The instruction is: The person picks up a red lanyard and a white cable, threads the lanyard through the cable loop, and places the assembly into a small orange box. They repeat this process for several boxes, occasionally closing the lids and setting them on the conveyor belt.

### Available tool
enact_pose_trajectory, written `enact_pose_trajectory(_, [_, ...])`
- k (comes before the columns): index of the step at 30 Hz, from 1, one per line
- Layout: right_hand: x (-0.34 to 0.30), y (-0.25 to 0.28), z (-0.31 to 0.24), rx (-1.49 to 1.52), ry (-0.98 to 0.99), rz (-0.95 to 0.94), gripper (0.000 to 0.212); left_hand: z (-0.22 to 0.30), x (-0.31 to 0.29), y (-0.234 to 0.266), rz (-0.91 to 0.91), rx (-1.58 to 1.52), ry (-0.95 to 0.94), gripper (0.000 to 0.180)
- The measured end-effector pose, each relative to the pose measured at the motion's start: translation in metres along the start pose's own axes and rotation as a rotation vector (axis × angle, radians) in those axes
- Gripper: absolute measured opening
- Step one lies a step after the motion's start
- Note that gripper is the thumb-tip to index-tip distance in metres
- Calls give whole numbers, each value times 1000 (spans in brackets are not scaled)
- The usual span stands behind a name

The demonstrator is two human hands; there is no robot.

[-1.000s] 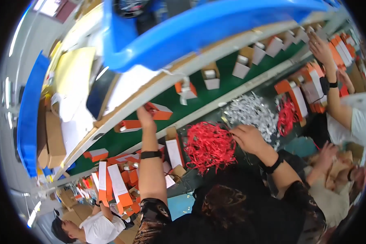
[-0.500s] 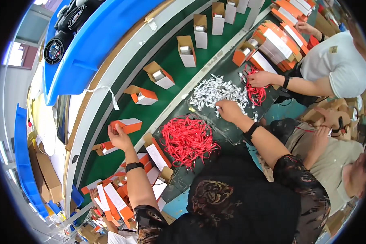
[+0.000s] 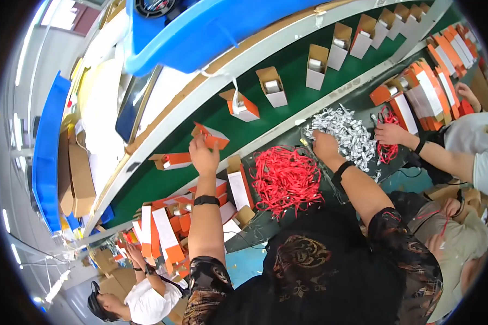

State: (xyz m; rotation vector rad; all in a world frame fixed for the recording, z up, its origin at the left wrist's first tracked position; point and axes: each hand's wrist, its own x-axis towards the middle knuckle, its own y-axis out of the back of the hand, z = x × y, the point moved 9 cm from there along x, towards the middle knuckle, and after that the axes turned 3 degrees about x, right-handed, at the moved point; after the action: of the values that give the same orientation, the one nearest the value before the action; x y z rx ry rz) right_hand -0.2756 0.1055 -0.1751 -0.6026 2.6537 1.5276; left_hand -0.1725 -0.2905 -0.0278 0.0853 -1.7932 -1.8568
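Left hand touching orange-white box, right hand poking white cables, can't tell either grip; tangles could be snagging.

I wear a black cloth top with a scrolled bronze-gold emblem, dark brown-patterned short sleeves, and narrow black bands around both wrists.
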Motion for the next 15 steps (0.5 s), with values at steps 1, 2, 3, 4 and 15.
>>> enact_pose_trajectory(1, [-4,5,-5,-4,8,-8,22,5,-2,11,50,-82,-4,47])
enact_pose_trajectory(2, [-7,10,-9,33,-3,-19,23,8,-4,18,45,-85,1,47])
enact_pose_trajectory(3, [-12,13,-9,69,-19,-29,24,7,-6,36,154,-97,31,46])
enact_pose_trajectory(4, [-17,17,-3,64,-33,-29,24,10,-10,55,260,-112,54,46])
enact_pose_trajectory(15, [-172,22,46,1498,-698,-518,9,110,-158,-26,-106,-445,106,33])
